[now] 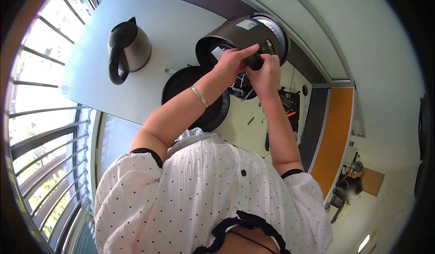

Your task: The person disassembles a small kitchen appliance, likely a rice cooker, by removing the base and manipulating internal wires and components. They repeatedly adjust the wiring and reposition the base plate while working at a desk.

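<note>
A dark bronze cylindrical appliance (231, 34) with a blue-and-white label lies on its side at the desk's back right, wires hanging below it. My left hand (233, 61) and my right hand (267, 75) are close together at its lower right, both closed around a small black part (253, 62) against the body; whether it is attached I cannot tell. A silver bangle is on my left wrist. A round black tray-like piece (181, 87) lies below the appliance, partly behind my left arm, with a small metal piece (170, 70) by its edge.
A steel kettle (136, 50) with black handle stands on the white desk (86, 72), left of my arms. Barred windows (43, 95) line the left. An open black toolkit (290, 102) lies on the floor (240, 127) at right. An orange panel (335, 127) runs along the right.
</note>
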Available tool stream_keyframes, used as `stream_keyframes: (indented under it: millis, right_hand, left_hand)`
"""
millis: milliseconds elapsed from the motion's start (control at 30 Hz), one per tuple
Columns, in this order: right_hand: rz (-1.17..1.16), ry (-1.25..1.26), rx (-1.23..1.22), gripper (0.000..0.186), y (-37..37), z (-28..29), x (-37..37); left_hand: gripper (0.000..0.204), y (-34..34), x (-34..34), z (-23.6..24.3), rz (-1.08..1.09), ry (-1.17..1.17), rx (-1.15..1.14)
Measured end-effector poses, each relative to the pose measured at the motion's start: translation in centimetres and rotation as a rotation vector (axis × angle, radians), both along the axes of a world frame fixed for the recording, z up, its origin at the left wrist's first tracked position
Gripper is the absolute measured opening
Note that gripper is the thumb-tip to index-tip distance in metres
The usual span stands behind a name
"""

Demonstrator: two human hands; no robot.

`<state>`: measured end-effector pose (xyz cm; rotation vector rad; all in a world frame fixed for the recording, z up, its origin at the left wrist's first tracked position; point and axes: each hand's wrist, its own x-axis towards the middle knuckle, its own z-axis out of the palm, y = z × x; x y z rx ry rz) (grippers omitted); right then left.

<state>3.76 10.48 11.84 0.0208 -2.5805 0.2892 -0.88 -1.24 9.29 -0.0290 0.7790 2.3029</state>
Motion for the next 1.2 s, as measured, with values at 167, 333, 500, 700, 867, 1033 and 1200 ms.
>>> stream_keyframes:
  millis: [167,333,500,700,867,1033,1200]
  right_hand:
    - [-0.021,-0.021,0.003,0.040,-0.9,0.0,1.0]
    - [0.028,-0.043,-0.005,0.047,-0.9,0.4,2.0]
    - [0.112,-0.049,-0.007,0.051,0.2,0.5,2.2]
    - [0.258,-0.032,-0.402,0.055,2.0,0.7,2.2]
    - [0.152,0.174,-0.141,0.053,7.0,0.7,-0.6]
    - [0.156,0.046,-0.079,0.056,9.0,-0.6,-4.2]
    - [0.100,-0.088,-0.172,0.059,8.9,-0.9,-5.8]
  left_hand:
    - [0.020,1.3,0.4,-0.7,0.139,-0.170,0.062]
    - [0.014,1.0,1.0,-1.1,0.143,-0.172,0.097]
    - [0.015,0.8,1.4,-0.9,0.127,-0.151,0.076]
    - [0.014,0.2,1.3,-1.7,0.092,-0.145,0.081]
    - [0.013,0.8,1.6,-2.1,0.093,-0.167,0.117]
    - [0.011,0.6,1.9,-1.8,0.124,-0.202,0.134]
    - [0.009,0.4,1.7,-2.4,0.126,-0.292,0.108]
